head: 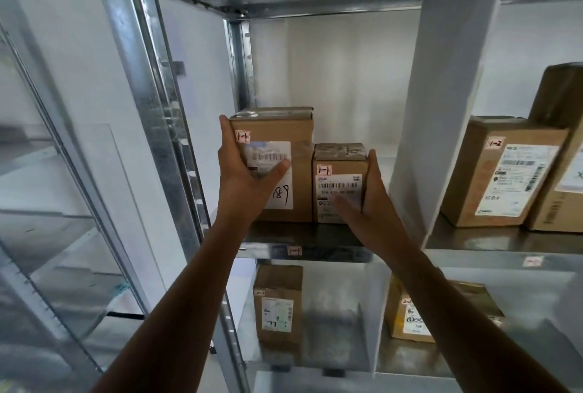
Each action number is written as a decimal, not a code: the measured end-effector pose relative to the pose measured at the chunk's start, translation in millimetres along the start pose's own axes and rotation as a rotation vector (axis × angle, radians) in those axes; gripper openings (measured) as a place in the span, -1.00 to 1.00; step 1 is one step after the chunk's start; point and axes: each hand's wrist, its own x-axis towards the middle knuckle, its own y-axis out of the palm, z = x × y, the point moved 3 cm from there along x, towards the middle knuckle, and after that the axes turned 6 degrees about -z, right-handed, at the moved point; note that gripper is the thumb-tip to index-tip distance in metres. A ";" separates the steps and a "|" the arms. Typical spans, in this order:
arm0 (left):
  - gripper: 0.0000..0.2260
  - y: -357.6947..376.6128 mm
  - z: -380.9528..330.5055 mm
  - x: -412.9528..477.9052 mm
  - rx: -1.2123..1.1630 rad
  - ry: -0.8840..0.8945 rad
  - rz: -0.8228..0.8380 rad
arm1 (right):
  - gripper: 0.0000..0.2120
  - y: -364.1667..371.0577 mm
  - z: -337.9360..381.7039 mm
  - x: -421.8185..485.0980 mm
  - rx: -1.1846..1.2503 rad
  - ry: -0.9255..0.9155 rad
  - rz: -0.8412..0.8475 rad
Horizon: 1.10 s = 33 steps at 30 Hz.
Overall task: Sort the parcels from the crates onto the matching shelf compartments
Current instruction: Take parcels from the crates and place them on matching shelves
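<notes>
The tall parcel (277,143) stands upright on the upper shelf (315,235), at the left of the compartment, and the short parcel (339,162) stands touching its right side; both are brown card with a white shipping label on the front and a small red-edged sticker that reads 1-1. My left hand (244,171) clasps the tall parcel's front left edge: the fingers lie up along its left side, nearly straight, and the thumb reaches across the front over the shipping label (it hides part of the barcode). My right hand (370,200) holds the short parcel in the mirror way, fingers up its right side and thumb laid across the lower part of its label. Both parcels sit on the shelf board between my two hands. A tag (295,250) on the shelf's front lip, just below them, also reads 1-1. A white divider (441,108) closes the compartment on the right; beyond it stand two more parcels (504,171), the nearer one marked 1-2. On the shelf below, one parcel (277,304) marked 2-1 stands under my left forearm, and another (410,317) lies beyond the lower divider, partly behind my right forearm. The galvanised upright (151,77) of the rack runs down at the left.
</notes>
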 end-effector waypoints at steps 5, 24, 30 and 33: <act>0.03 -2.3 -6.7 -11.6 0.208 0.105 -0.042 | -0.11 -15.7 11.0 -6.5 -0.193 -0.054 -0.065; -0.38 -258.6 -45.2 -162.6 1.167 0.134 -0.094 | -0.38 177.6 110.0 -108.2 -0.038 -0.751 0.380; -0.35 -395.1 -46.6 -260.0 1.376 -0.217 -0.248 | -0.35 283.0 148.0 -203.3 -0.042 -0.771 0.757; -0.33 -461.1 -62.7 -317.2 1.409 -0.339 -0.336 | -0.32 331.0 187.3 -264.3 -0.026 -0.819 0.888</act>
